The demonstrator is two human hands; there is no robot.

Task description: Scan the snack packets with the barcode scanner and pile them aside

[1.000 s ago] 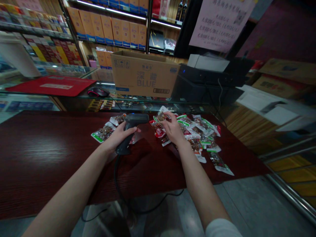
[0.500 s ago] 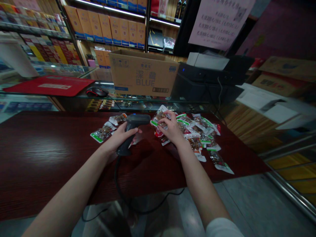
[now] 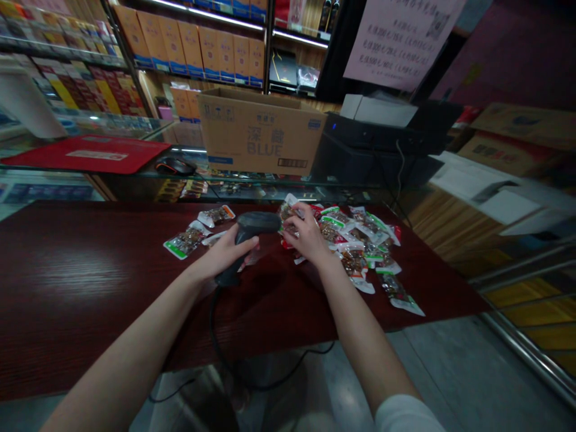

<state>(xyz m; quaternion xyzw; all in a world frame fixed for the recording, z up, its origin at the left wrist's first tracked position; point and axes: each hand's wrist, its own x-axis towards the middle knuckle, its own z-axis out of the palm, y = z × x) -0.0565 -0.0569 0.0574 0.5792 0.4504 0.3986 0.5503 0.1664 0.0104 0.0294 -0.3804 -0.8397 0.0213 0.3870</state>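
My left hand (image 3: pixel 231 252) is wrapped round the handle of a dark barcode scanner (image 3: pixel 257 223), whose head points right and whose cable hangs down. Close to the scanner's nose, my right hand (image 3: pixel 308 235) grips a clear snack packet (image 3: pixel 288 207) between thumb and fingers, with part of it hidden by them. To the right of that hand lies a loose pile of similar snack packets (image 3: pixel 355 261), with white, green, red and orange edges. On the left, a packet with a green edge (image 3: pixel 183 241) and one with an orange edge (image 3: pixel 216 215) lie near my left hand.
Behind the dark red wooden table (image 3: pixel 90 324) runs a glass counter with a cardboard box (image 3: pixel 263 135), a computer mouse (image 3: pixel 174 166) and a red mat (image 3: pixel 90 155). A black machine (image 3: pixel 373 144) stands at the right. The scanner's cable (image 3: pixel 213 336) loops past the table's front edge.
The scanner has moved slightly right, closer to the packet in my right hand. That packet has turned a little, and its green edge is now largely hidden.
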